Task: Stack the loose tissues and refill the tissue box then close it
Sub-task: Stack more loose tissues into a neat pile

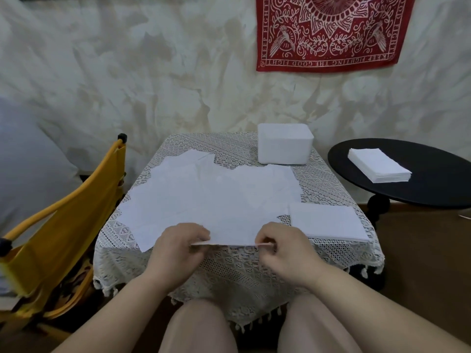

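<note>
While both hands [230,247] pinch one tissue [229,235], two stacks [328,221], one box [285,143].

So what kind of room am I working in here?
Probably a lived-in home room, not a workshop: a small table with a lace tablecloth, a yellow folding chair beside it, and a red patterned cloth hung on the wall.

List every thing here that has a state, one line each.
left hand: pinching the near tissue's edge
right hand: pinching the same edge
near tissue: edge lifted
loose tissues: spread flat, overlapping
tissue box: closed
stack on lace table: squared
stack on black table: squared
</note>
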Action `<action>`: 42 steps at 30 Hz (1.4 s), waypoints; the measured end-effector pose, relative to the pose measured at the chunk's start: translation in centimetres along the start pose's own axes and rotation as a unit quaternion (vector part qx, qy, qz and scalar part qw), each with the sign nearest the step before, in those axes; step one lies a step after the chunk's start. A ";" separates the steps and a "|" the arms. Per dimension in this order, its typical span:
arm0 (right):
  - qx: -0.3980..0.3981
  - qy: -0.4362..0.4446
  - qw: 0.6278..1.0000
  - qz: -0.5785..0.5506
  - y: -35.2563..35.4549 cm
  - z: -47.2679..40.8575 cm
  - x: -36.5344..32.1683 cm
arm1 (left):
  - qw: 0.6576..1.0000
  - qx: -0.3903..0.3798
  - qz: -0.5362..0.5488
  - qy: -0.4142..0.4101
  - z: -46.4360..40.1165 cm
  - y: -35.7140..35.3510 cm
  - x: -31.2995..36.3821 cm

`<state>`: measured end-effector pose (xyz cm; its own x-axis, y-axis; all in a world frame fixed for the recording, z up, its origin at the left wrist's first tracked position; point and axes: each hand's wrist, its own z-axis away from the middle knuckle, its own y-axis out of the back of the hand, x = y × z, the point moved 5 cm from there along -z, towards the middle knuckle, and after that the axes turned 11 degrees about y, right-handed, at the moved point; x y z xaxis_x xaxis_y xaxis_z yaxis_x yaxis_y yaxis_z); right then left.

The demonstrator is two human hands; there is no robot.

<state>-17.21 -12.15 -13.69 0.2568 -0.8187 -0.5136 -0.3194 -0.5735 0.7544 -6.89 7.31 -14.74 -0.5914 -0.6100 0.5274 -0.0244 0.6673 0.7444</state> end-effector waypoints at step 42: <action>0.232 0.058 0.961 0.141 12.7 -2.0 3.9 | 0.985 0.060 0.131 0.095 -7.3 -0.9 9.6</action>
<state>-18.42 -22.60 -5.34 0.1911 -0.9503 -0.2458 -0.7572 -0.3021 0.5791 -6.67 -2.21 -7.38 -0.4292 -0.4713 0.7705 0.0068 0.8513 0.5246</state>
